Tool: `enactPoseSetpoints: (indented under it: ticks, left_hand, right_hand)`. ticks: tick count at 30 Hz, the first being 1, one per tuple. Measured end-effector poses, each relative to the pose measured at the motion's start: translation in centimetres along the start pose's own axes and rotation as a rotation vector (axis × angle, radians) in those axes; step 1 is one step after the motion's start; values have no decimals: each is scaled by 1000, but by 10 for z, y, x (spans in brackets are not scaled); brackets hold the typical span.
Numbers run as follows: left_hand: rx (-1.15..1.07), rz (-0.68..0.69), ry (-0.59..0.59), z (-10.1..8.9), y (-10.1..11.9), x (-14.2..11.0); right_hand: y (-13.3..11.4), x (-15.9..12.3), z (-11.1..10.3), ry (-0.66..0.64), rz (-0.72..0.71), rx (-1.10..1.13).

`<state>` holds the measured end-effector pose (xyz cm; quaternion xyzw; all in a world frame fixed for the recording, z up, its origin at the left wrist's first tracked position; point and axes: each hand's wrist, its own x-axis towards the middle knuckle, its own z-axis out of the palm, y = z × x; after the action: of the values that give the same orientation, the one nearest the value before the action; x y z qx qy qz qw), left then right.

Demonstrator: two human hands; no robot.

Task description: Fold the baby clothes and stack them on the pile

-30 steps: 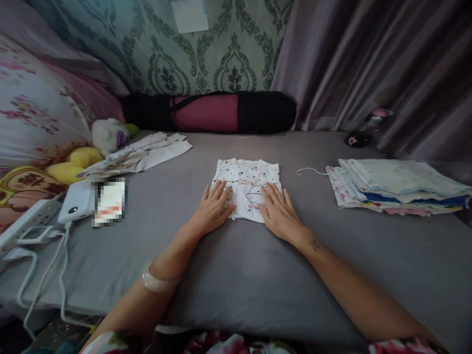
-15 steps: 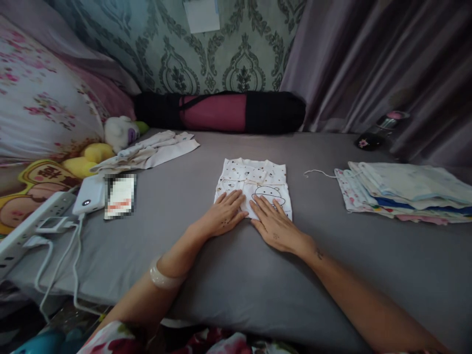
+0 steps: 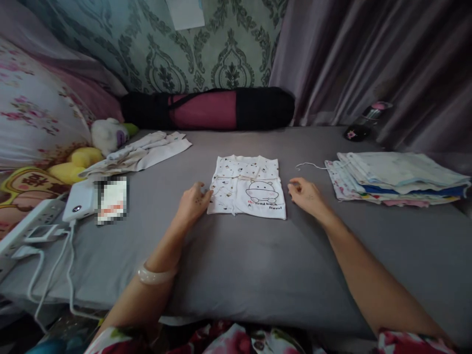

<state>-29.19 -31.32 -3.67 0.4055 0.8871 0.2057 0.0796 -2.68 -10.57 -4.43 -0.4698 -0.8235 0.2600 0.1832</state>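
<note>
A small white baby garment [image 3: 254, 189] with a cartoon print lies folded flat in the middle of the grey bed sheet [image 3: 239, 255]. My left hand [image 3: 193, 200] rests at the garment's left edge, fingers curled, with the fingertips pinching that edge. My right hand [image 3: 305, 194] lies on the sheet just right of the garment, a small gap away, fingers loosely curled in and holding nothing.
A stack of folded cloths [image 3: 394, 179] lies at the right. Unfolded pale clothes [image 3: 143, 152] lie at the back left beside plush toys [image 3: 92, 147]. A power bank [image 3: 79, 206], cables and a power strip sit at the left. A black and pink roll [image 3: 210, 109] lines the wall.
Both hands have slid off the top of the garment, where they lay flat, out to its left and right sides, and the fingers have curled.
</note>
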Motion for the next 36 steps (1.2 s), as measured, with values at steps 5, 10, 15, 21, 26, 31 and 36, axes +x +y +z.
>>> enactPoseSetpoints:
  ticks: [5,10,15,21,26,31,36]
  left_hand:
    - [-89,-5,-172,-9,3,0]
    - [-289,-13,-430,-18,7,-5]
    - [-470,68,-523,-23,8,-7]
    - [-606,53,-542,-29,5,-3]
    - [-592,93,-516,-34,0,-2]
    - [-487,283,-439,-26,-6,1]
    - [-267,366,-150,-13,-4,10]
  right_hand:
    - [-2,-4,2,-183,56,79]
    - [-23,-18,-8,-428,89,168]
    - [-33,-24,-26,-702,14,260]
    - [-27,-21,-36,-854,-40,331]
    - [-17,-18,-30,-829,-64,494]
    - [-10,-10,-18,-571,-155,394]
    - [-9,-3,-6,-110,-387,197]
